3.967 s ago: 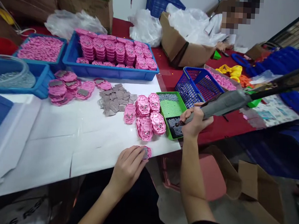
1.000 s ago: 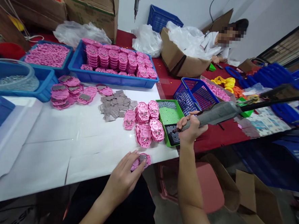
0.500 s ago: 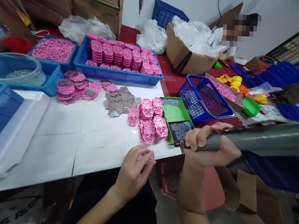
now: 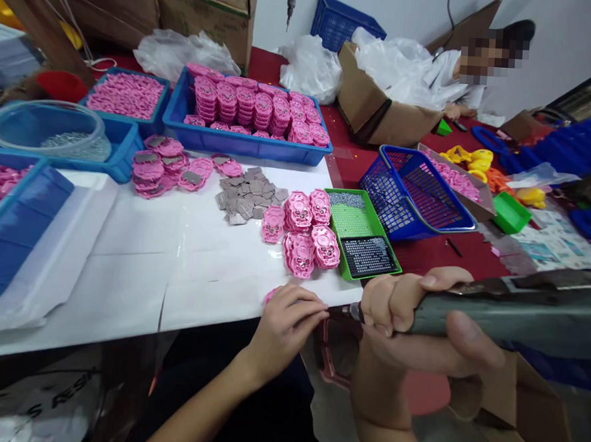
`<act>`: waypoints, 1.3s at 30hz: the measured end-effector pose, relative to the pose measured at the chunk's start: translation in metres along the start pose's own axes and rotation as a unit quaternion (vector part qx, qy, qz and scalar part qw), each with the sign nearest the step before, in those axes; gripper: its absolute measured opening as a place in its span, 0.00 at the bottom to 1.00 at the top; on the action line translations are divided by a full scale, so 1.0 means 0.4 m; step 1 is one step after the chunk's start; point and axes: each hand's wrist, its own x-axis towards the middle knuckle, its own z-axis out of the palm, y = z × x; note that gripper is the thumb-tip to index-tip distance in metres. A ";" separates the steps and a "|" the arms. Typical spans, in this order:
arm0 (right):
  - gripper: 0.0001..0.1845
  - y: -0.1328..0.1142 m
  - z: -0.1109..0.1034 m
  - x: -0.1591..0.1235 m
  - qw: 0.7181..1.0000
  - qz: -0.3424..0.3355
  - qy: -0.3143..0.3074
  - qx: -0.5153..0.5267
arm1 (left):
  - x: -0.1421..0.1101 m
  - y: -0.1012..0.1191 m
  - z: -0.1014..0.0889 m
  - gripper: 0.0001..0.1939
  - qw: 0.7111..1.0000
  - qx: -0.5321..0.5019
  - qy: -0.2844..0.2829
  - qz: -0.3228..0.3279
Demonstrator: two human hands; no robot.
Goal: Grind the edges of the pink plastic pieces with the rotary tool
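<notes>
My left hand (image 4: 287, 320) is closed at the front edge of the white-covered table, gripping a pink plastic part (image 4: 269, 295) mostly hidden behind its fingers. My right hand (image 4: 420, 315) is wrapped round a grey electric screwdriver (image 4: 515, 314), held level and pointing left. The screwdriver's tip reaches the left fingertips; whether it touches the part cannot be seen. Just beyond the hands stand stacks of pink face-shaped parts (image 4: 299, 253). To their right lies a green tray (image 4: 358, 223) with small screws and a black perforated screw holder (image 4: 368, 257).
Thin grey plates (image 4: 250, 195) are piled beside pink parts with plates on them (image 4: 151, 165). Blue bins (image 4: 250, 149) of pink parts line the back and left. A blue basket (image 4: 417, 195) stands right of the green tray. A person (image 4: 447, 73) sits at the far right.
The screwdriver has come away from the screw holder, down to the fingertips of my left hand. My left hand has turned, covering more of the pink part. The view has shifted slightly.
</notes>
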 end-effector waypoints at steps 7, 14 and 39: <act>0.13 -0.002 0.009 -0.015 1.000 0.010 -0.015 -0.022 | -0.001 0.019 -0.015 0.03 0.994 0.093 0.001 0.048; 0.07 0.068 0.019 -0.028 0.998 0.018 0.008 -0.061 | -0.019 -0.015 -0.052 0.20 0.981 0.185 -0.050 0.014; 0.09 0.205 0.015 -0.025 0.989 0.100 0.068 -0.080 | -0.062 -0.049 -0.076 0.11 0.959 0.264 -0.092 0.043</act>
